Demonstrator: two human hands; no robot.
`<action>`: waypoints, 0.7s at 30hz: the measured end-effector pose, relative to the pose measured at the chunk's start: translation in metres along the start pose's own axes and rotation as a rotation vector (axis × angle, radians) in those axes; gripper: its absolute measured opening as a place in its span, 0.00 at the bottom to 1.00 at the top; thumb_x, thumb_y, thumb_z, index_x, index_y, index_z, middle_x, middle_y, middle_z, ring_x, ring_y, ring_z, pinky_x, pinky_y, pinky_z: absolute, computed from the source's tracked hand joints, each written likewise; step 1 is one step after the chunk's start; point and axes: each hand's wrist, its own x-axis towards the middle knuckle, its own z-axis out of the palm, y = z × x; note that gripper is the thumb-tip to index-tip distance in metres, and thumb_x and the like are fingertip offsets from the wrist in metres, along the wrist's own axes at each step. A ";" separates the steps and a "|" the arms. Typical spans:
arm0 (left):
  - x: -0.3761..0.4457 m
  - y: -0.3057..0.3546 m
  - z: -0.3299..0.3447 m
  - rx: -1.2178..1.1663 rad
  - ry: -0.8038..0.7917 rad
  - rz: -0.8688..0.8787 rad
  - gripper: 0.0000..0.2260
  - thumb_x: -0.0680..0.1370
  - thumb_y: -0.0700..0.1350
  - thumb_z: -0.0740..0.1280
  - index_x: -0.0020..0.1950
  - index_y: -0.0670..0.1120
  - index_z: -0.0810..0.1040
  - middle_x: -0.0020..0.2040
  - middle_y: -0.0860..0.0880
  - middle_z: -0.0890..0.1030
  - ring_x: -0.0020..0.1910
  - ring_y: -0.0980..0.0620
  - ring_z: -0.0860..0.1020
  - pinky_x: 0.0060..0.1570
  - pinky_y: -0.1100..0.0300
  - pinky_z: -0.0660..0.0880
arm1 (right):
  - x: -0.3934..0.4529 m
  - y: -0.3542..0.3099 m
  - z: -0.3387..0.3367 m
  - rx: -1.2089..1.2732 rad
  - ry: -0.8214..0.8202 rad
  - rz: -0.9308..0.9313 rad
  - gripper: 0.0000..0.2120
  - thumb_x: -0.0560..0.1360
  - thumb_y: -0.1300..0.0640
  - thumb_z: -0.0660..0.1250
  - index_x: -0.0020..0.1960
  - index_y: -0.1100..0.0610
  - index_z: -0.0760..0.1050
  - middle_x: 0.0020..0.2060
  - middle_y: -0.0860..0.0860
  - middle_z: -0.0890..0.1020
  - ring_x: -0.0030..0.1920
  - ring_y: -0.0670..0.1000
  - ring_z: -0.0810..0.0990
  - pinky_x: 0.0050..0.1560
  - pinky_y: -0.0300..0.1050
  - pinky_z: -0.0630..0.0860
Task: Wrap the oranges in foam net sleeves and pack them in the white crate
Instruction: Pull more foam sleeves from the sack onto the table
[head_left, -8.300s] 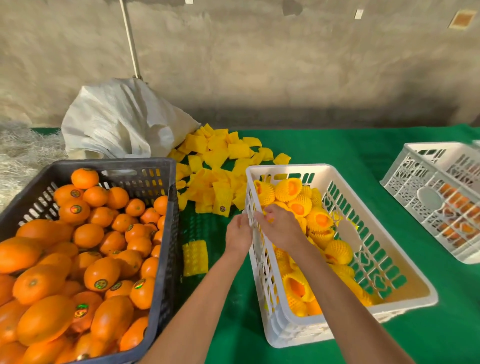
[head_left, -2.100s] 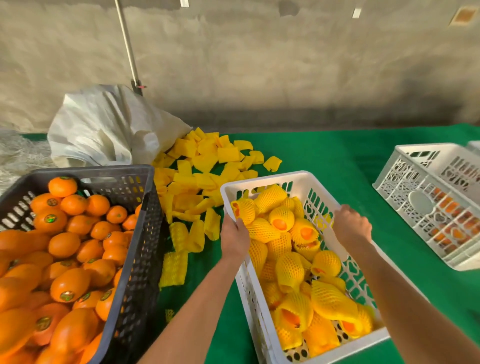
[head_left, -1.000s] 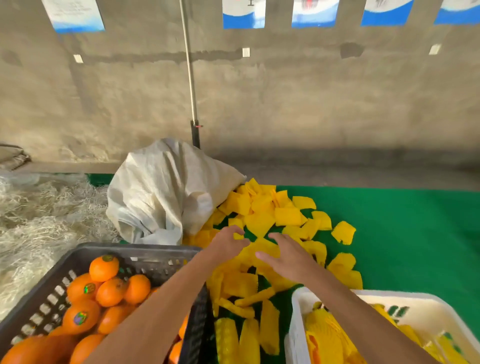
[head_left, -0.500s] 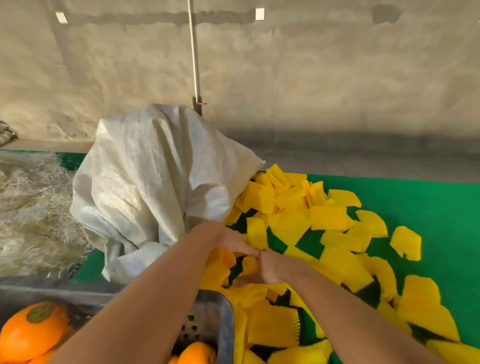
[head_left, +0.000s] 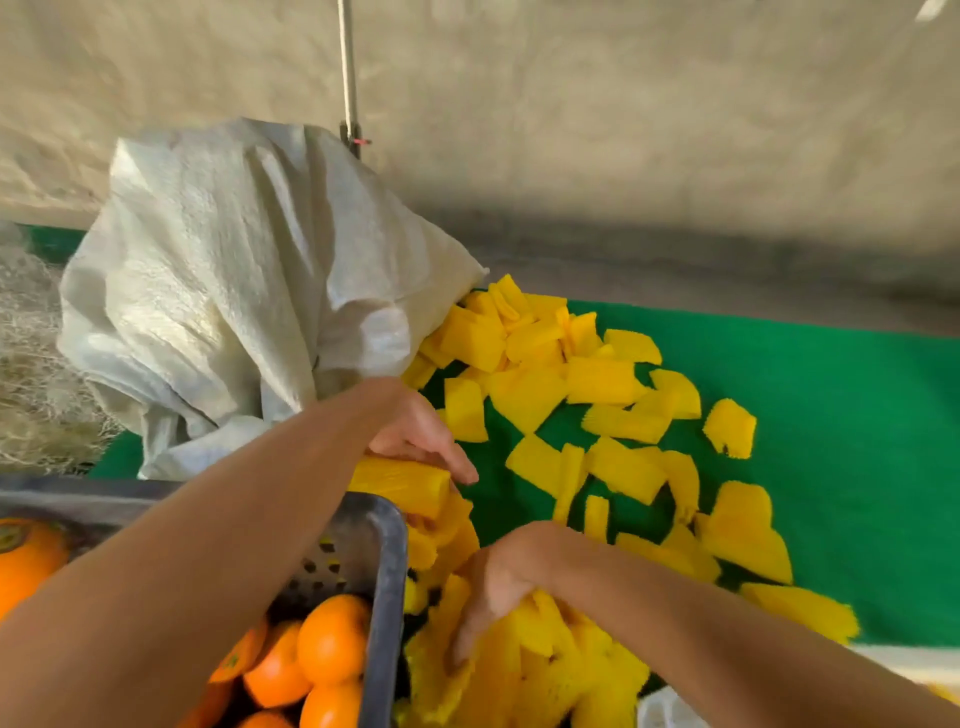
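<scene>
Left fingers curled over a foam sleeve lying crosswise; right fingers deep among sleeves.

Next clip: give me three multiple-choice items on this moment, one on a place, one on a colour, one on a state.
1. The white sack lies:
A. left of the sleeves
B. right of them
C. in the dark crate

2. The table cover is:
A. blue
B. green
C. grey

3. The left hand:
A. hangs idle
B. holds an orange
C. holds a sleeve bundle

Key: 1 A, the sack sits beside the pile's left edge; 2 B, green shows between sleeves; 3 C, fingers curl over the bundle.
</scene>
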 end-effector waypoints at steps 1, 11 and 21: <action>-0.004 0.006 0.000 -0.056 -0.046 0.066 0.23 0.83 0.50 0.68 0.78 0.54 0.69 0.75 0.51 0.73 0.66 0.50 0.76 0.62 0.55 0.77 | -0.011 0.000 0.004 0.030 -0.056 -0.007 0.48 0.69 0.23 0.67 0.81 0.46 0.61 0.80 0.49 0.64 0.76 0.60 0.67 0.69 0.58 0.70; -0.027 -0.002 -0.013 0.113 0.553 -0.142 0.22 0.83 0.46 0.64 0.75 0.39 0.69 0.65 0.39 0.79 0.54 0.42 0.83 0.48 0.52 0.82 | -0.059 0.043 -0.080 0.303 0.682 -0.102 0.25 0.76 0.35 0.67 0.64 0.52 0.79 0.64 0.50 0.80 0.63 0.52 0.78 0.63 0.54 0.77; -0.039 -0.008 -0.048 0.371 1.005 -0.151 0.17 0.84 0.39 0.60 0.73 0.42 0.74 0.69 0.41 0.77 0.67 0.42 0.77 0.61 0.50 0.75 | 0.097 -0.026 -0.168 0.153 0.704 -0.195 0.32 0.82 0.38 0.58 0.81 0.51 0.58 0.82 0.55 0.57 0.82 0.62 0.50 0.79 0.66 0.51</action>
